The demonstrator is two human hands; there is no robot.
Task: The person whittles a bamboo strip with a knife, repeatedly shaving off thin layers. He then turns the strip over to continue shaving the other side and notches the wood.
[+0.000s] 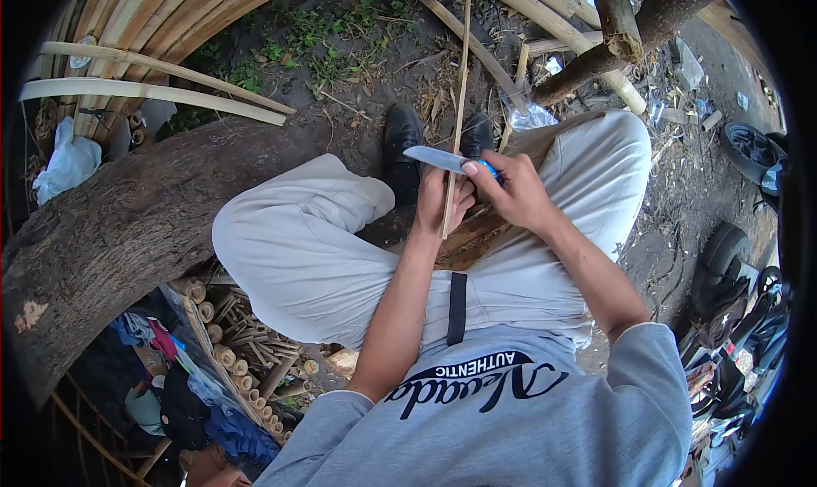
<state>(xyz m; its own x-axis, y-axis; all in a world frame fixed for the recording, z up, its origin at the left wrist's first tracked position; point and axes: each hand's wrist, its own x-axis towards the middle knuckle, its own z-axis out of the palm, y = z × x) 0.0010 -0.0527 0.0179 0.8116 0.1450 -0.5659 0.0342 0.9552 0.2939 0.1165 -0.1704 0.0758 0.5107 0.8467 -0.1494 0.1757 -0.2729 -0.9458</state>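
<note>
A long, thin bamboo strip [462, 87] runs from the top of the view down between my legs. Near its lower end my left hand [446, 202] is wrapped round it. My right hand [521, 193] grips the blue handle of a knife [432, 158]. The blade points left and lies across the strip just above my left hand; whether its edge bites into the bamboo cannot be made out. Part of my left hand's fingers is hidden behind the strip and the knife. A brown wooden piece [472, 240] shows beneath my hands, between my thighs.
A thick tree trunk [128, 198] lies to the left. Long bamboo slats [162, 28] are stacked at top left. Cut bamboo poles [223, 355] lie at lower left. A branch [587, 66] stands at upper right. Wheels [753, 157] and bags are on the far right.
</note>
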